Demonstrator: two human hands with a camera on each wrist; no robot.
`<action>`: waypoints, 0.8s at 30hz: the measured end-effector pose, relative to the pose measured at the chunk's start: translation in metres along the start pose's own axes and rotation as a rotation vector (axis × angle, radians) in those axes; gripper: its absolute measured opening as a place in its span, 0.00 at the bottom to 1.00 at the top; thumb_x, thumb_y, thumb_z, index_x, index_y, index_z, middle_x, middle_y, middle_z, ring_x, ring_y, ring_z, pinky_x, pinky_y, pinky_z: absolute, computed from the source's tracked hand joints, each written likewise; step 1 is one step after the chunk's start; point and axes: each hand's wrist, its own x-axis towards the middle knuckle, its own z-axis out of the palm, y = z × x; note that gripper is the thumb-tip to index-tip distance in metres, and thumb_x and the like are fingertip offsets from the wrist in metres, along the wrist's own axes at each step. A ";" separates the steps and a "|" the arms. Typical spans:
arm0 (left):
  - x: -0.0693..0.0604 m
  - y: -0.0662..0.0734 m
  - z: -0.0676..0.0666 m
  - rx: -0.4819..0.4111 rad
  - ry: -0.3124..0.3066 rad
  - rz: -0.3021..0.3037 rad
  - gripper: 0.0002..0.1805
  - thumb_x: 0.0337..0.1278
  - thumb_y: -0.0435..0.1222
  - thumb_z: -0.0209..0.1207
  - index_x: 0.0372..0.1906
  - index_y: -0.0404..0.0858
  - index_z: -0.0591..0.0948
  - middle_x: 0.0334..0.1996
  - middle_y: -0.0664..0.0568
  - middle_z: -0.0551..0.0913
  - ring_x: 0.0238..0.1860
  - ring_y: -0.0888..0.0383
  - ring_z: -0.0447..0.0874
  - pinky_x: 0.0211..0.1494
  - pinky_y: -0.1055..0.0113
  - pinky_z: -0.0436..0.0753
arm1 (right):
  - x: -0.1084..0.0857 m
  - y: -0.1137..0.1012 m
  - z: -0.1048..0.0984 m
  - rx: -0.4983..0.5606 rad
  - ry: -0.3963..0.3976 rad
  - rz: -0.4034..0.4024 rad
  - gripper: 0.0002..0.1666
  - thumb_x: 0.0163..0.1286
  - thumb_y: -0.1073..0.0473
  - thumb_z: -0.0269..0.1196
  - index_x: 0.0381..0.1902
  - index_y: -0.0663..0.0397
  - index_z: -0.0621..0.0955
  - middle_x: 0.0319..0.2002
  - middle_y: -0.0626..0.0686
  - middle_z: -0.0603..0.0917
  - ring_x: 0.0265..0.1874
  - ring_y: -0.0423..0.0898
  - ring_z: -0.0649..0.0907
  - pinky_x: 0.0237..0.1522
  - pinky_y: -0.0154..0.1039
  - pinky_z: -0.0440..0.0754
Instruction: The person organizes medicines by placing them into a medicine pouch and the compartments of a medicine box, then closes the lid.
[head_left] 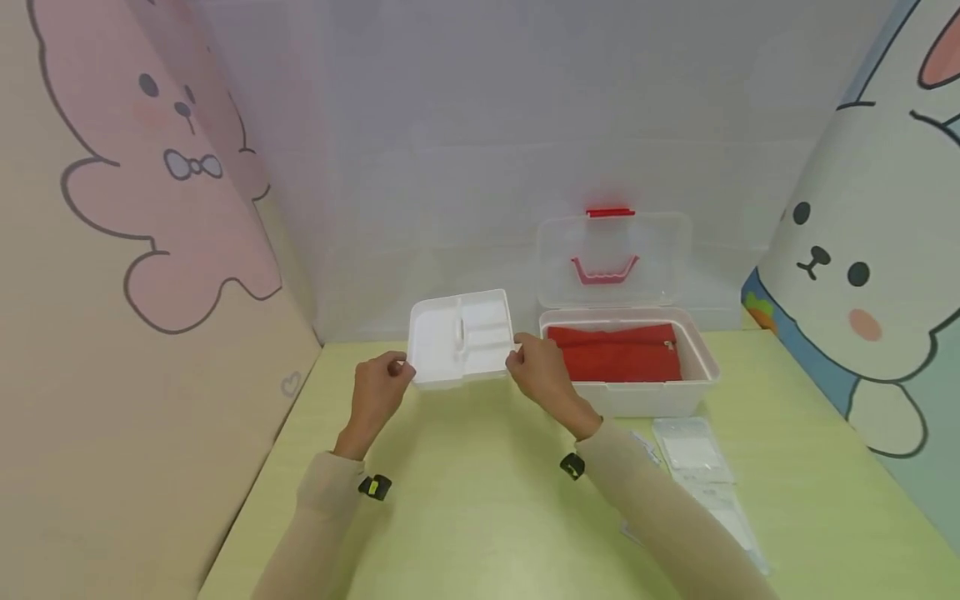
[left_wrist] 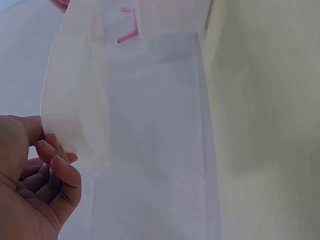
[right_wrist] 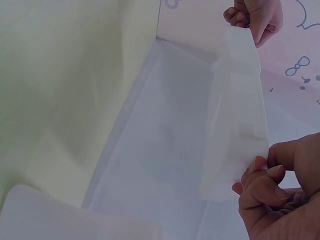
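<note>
A white divided tray [head_left: 432,342] with a raised handle in its middle is held up above the table, tilted so its compartments face me. My left hand [head_left: 377,390] pinches its near left corner. At the near right corner my right hand [head_left: 546,372] pinches the rim between thumb and fingers. In the left wrist view the tray's side [left_wrist: 75,95] shows next to the curled left fingers. The right wrist view gives the tray's outer wall [right_wrist: 240,110], with both hands gripping opposite ends.
Right of the tray stands a white storage box [head_left: 637,398] holding folded red cloth [head_left: 622,357]. Its clear lid [head_left: 660,250], with a red handle, leans upright against the white back wall. Clear-and-white packs [head_left: 692,454] lie on the yellow-green table [head_left: 480,517], partly behind the right sleeve.
</note>
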 end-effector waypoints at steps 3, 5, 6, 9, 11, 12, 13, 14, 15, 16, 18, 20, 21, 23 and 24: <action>-0.002 0.013 -0.001 -0.036 -0.010 -0.002 0.14 0.55 0.31 0.57 0.42 0.28 0.86 0.24 0.43 0.87 0.16 0.61 0.73 0.30 0.63 0.80 | -0.006 0.001 -0.014 -0.006 -0.001 0.005 0.08 0.62 0.66 0.53 0.32 0.64 0.79 0.12 0.48 0.71 0.15 0.42 0.70 0.26 0.38 0.71; -0.004 0.022 -0.002 -0.057 -0.016 -0.005 0.13 0.55 0.31 0.57 0.42 0.29 0.86 0.24 0.43 0.87 0.17 0.60 0.74 0.31 0.62 0.81 | -0.011 0.002 -0.023 -0.008 0.003 0.000 0.06 0.62 0.66 0.53 0.28 0.62 0.77 0.11 0.47 0.69 0.14 0.42 0.68 0.25 0.36 0.68; -0.005 0.026 -0.002 -0.066 -0.021 -0.007 0.13 0.55 0.31 0.58 0.42 0.29 0.87 0.24 0.44 0.87 0.17 0.60 0.74 0.31 0.63 0.81 | -0.014 0.003 -0.027 -0.012 0.009 -0.006 0.07 0.61 0.67 0.53 0.24 0.60 0.75 0.11 0.46 0.67 0.14 0.41 0.66 0.24 0.36 0.66; -0.009 0.037 -0.004 -0.088 -0.039 -0.022 0.13 0.55 0.32 0.58 0.41 0.31 0.87 0.23 0.45 0.87 0.17 0.60 0.75 0.28 0.66 0.78 | -0.021 0.004 -0.039 -0.021 0.032 -0.027 0.11 0.59 0.67 0.54 0.18 0.55 0.68 0.11 0.44 0.62 0.16 0.41 0.63 0.23 0.36 0.61; -0.012 0.043 -0.004 -0.103 -0.057 -0.037 0.12 0.55 0.33 0.59 0.42 0.31 0.87 0.22 0.46 0.86 0.16 0.61 0.76 0.25 0.68 0.77 | -0.026 0.005 -0.046 -0.026 0.046 -0.031 0.13 0.58 0.67 0.54 0.16 0.54 0.67 0.12 0.44 0.60 0.17 0.41 0.61 0.23 0.36 0.59; -0.014 0.046 -0.005 -0.120 -0.066 -0.044 0.12 0.55 0.32 0.59 0.42 0.31 0.87 0.22 0.46 0.86 0.16 0.61 0.77 0.24 0.69 0.76 | -0.029 0.005 -0.049 -0.028 0.050 -0.029 0.13 0.58 0.67 0.54 0.17 0.54 0.67 0.12 0.44 0.59 0.17 0.42 0.61 0.23 0.36 0.60; -0.016 0.048 -0.005 -0.134 -0.076 -0.051 0.12 0.55 0.32 0.59 0.42 0.31 0.87 0.22 0.46 0.86 0.16 0.61 0.78 0.22 0.69 0.76 | -0.032 0.006 -0.052 -0.028 0.050 -0.024 0.13 0.58 0.67 0.55 0.17 0.53 0.68 0.12 0.43 0.60 0.17 0.41 0.62 0.23 0.36 0.60; -0.018 0.051 -0.005 -0.145 -0.084 -0.057 0.12 0.55 0.32 0.59 0.42 0.31 0.86 0.22 0.46 0.86 0.16 0.62 0.79 0.21 0.70 0.75 | -0.035 0.007 -0.054 -0.028 0.050 -0.022 0.12 0.58 0.67 0.55 0.17 0.53 0.68 0.12 0.43 0.60 0.17 0.41 0.61 0.22 0.36 0.60; -0.020 0.053 -0.005 -0.156 -0.090 -0.060 0.12 0.55 0.32 0.60 0.42 0.31 0.86 0.22 0.46 0.85 0.16 0.61 0.79 0.20 0.70 0.75 | -0.038 0.008 -0.056 -0.028 0.049 -0.019 0.12 0.59 0.67 0.55 0.17 0.53 0.69 0.12 0.43 0.60 0.16 0.41 0.62 0.21 0.36 0.61; -0.022 0.056 -0.005 -0.166 -0.094 -0.057 0.12 0.55 0.31 0.59 0.41 0.31 0.86 0.21 0.46 0.85 0.16 0.61 0.79 0.19 0.70 0.75 | -0.042 0.008 -0.059 -0.027 0.048 -0.018 0.12 0.59 0.67 0.55 0.17 0.53 0.70 0.12 0.43 0.60 0.16 0.41 0.61 0.21 0.35 0.61; -0.026 0.061 -0.005 -0.182 -0.100 -0.048 0.12 0.54 0.31 0.59 0.41 0.31 0.86 0.21 0.47 0.85 0.15 0.61 0.79 0.19 0.70 0.75 | -0.049 0.010 -0.063 -0.029 0.049 -0.020 0.11 0.59 0.67 0.55 0.18 0.53 0.71 0.11 0.43 0.62 0.15 0.40 0.62 0.20 0.35 0.61; -0.031 0.065 -0.004 -0.183 -0.107 -0.036 0.11 0.55 0.31 0.59 0.41 0.32 0.86 0.20 0.49 0.85 0.15 0.62 0.78 0.18 0.70 0.75 | -0.057 0.011 -0.067 -0.026 0.054 -0.028 0.09 0.59 0.67 0.56 0.20 0.54 0.73 0.11 0.44 0.63 0.15 0.40 0.63 0.20 0.35 0.62; -0.034 0.067 -0.004 -0.185 -0.113 -0.029 0.11 0.55 0.31 0.59 0.41 0.32 0.86 0.20 0.50 0.85 0.15 0.62 0.78 0.18 0.70 0.75 | -0.061 0.013 -0.068 -0.028 0.059 -0.031 0.09 0.59 0.67 0.56 0.21 0.54 0.74 0.11 0.44 0.65 0.15 0.40 0.64 0.20 0.35 0.63; -0.040 0.070 -0.004 -0.184 -0.125 -0.023 0.11 0.55 0.31 0.59 0.41 0.33 0.86 0.20 0.51 0.85 0.15 0.63 0.78 0.19 0.70 0.74 | -0.070 0.015 -0.070 -0.026 0.067 -0.033 0.05 0.60 0.67 0.57 0.26 0.56 0.79 0.12 0.44 0.69 0.15 0.39 0.66 0.22 0.35 0.67; -0.043 0.072 -0.004 -0.184 -0.130 -0.021 0.11 0.55 0.31 0.59 0.41 0.33 0.86 0.19 0.52 0.85 0.15 0.63 0.78 0.19 0.71 0.74 | -0.074 0.016 -0.071 -0.026 0.070 -0.034 0.05 0.60 0.67 0.58 0.30 0.57 0.81 0.13 0.44 0.71 0.15 0.39 0.68 0.23 0.35 0.69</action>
